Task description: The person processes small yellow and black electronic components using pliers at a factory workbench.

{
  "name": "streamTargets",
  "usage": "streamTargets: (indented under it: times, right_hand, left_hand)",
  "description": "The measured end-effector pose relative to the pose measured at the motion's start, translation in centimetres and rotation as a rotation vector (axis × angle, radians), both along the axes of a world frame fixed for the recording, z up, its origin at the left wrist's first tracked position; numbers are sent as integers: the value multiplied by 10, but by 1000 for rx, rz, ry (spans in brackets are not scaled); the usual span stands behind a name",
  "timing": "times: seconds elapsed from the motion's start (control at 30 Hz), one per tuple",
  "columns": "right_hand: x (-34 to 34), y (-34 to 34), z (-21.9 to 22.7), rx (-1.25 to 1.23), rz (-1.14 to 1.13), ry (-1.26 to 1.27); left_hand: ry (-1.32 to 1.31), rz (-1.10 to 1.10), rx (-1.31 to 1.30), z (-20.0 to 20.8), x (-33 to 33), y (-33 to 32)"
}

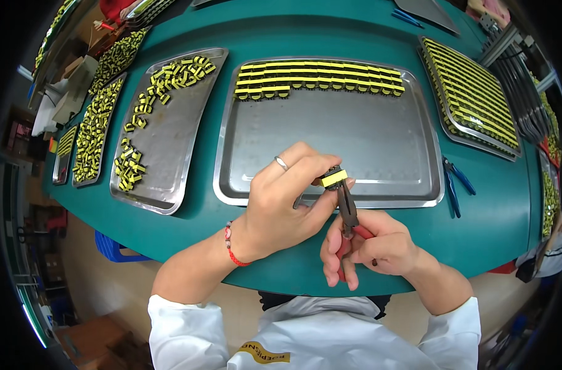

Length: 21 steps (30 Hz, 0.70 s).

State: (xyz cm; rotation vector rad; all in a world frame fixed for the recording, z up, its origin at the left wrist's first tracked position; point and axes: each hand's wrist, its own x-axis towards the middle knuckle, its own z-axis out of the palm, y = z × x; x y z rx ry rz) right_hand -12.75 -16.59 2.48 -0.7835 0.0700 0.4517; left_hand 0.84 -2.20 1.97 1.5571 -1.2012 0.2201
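Observation:
Between the thumb and fingers of my left hand [281, 197] is a small black component with yellow tape [334, 179], probably a transformer. My right hand [379, 246] grips red-handled pliers [349, 216], whose dark jaws reach up to the component's near side. Whether the jaws pinch one of its pins is too small to tell. Both hands are over the near edge of a metal tray [330, 142]. Along that tray's far side stand rows of the same yellow-and-black components [318, 73], the nearest row only partly filled at the left.
To the left, another metal tray [170, 142] holds loose components [130, 166], with more heaped trays beyond. A full tray of ordered rows [475, 95] lies at the right. Blue-handled pliers [456, 185] rest on the green table [503, 203]. Other people's arms show at the far edge.

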Motion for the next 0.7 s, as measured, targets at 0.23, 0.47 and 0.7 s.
streamTargets:
  times: [0.23, 0.47, 0.7]
  right_hand:
    - [-1, -4, -3, -119, 2, 41]
    - [1, -7, 7, -175, 18, 71]
    - [5, -9, 5, -193, 86, -7]
  left_hand:
    - [-29, 10, 99, 5, -3, 3]
    - [-51, -20, 9, -5, 2, 0]
    - [-67, -7, 24, -4, 2, 0]
